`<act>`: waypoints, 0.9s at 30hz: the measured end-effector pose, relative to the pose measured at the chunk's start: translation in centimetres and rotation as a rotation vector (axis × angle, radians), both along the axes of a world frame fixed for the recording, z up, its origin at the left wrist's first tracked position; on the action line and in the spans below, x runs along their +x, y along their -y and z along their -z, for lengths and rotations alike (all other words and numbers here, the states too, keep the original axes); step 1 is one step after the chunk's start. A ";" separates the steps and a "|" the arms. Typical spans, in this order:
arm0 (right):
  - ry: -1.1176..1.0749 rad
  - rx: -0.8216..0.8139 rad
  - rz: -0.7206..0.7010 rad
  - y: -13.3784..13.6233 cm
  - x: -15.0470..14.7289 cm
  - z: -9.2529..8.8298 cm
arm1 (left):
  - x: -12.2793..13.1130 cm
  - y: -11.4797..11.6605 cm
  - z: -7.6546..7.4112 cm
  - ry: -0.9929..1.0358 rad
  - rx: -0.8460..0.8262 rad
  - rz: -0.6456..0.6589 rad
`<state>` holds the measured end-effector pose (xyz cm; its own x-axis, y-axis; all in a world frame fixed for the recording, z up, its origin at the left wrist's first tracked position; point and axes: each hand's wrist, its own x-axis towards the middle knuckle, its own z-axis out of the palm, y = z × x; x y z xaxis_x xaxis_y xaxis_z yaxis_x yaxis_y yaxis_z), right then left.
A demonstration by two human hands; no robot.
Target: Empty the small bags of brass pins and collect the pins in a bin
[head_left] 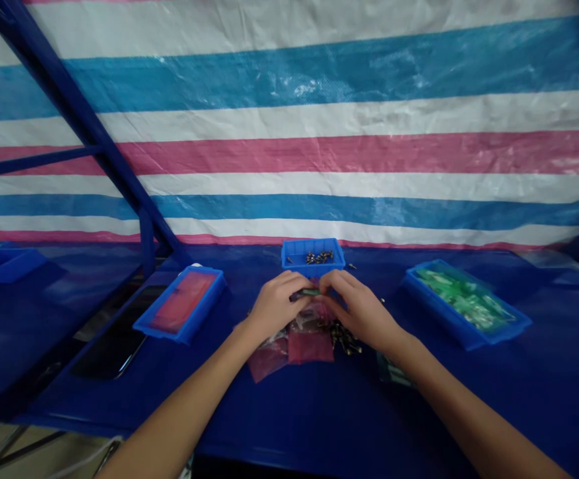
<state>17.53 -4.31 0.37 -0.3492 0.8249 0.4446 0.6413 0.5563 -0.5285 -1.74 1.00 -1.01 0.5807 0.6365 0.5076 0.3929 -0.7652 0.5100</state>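
We pinch 1 small greenish thing [310, 292] between the fingers of our left hand [276, 301] and our right hand [361, 309], just above at least 2 pink bags [311, 348]. We count 4 blue boxes [312, 271] and 1 black phone [112, 346]. Our fingers partly hide the greenish thing, the left edge cuts off 1 box, and the metal bits [344, 338] heap too thickly to count.

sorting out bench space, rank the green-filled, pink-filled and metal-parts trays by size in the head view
Largest to smallest:
1. green-filled tray
2. pink-filled tray
3. metal-parts tray
The last sits farther back, so true sizes are unsure.
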 end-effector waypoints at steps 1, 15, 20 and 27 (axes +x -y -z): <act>0.020 0.027 0.012 0.0 -0.1 0.3 | 0.0 0.0 0.1 0.026 0.000 -0.010; -0.322 -0.077 0.144 -0.9 0.8 -0.1 | 0.0 0.0 -0.3 -0.047 0.042 -0.098; -0.226 0.121 0.478 -1.1 5.8 -3.3 | -0.2 -0.2 0.1 -0.164 0.143 -0.175; 0.329 -0.162 0.760 3.4 16.4 -7.8 | -0.2 -0.6 0.5 -0.177 0.247 -0.198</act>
<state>33.94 -7.74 8.13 0.2359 0.9327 0.2729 0.9456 -0.1556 -0.2857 -1.94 1.59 -1.51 0.5514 0.6163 0.5623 0.6113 -0.7571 0.2303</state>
